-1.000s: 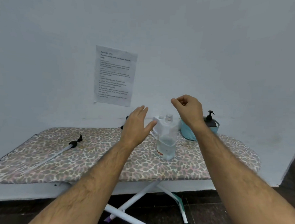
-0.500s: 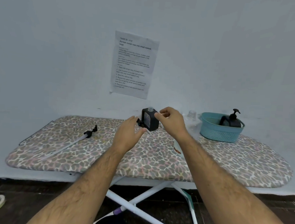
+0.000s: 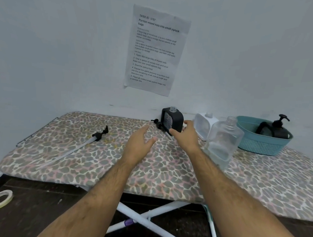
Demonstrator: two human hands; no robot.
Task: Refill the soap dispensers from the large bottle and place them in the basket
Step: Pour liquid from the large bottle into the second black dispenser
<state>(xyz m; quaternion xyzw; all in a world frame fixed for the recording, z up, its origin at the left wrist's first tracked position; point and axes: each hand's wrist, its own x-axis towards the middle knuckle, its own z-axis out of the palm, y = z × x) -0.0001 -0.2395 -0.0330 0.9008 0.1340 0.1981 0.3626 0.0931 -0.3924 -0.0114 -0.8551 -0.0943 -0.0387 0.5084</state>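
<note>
**Obs. 1:** Right hand [image 3: 184, 137] reaches the black dispenser [image 3: 172, 121]; thumb at its near lower corner, fingers [image 3: 188, 123] spread beside its right face. We cannot tell if it actually grips yet. Left hand [image 3: 139, 145] hangs open over the board [image 3: 78, 161], fingers relaxed, holding nothing.

**Obs. 2:** Why the far edge for that dispenser?

**Obs. 1:** We judge it was parked against the wall, neck uncapped, ready for filling. Its small pump [image 3: 158, 123] lies just left of it, close for recapping.

**Obs. 2:** And the supply?

**Obs. 1:** Large clear bottle [image 3: 222, 142] stands open, right of the hand, liquid low. Its long pump [image 3: 97, 136] lies well to the left, out of the pouring path. White dispenser [image 3: 204, 125] waits uncapped behind the bottle.

**Obs. 2:** Basket?

**Obs. 1:** Teal basket [image 3: 258, 146], far right, already holds one pumped dark dispenser [image 3: 279, 131]. We read that as one finished, two remaining.
</note>
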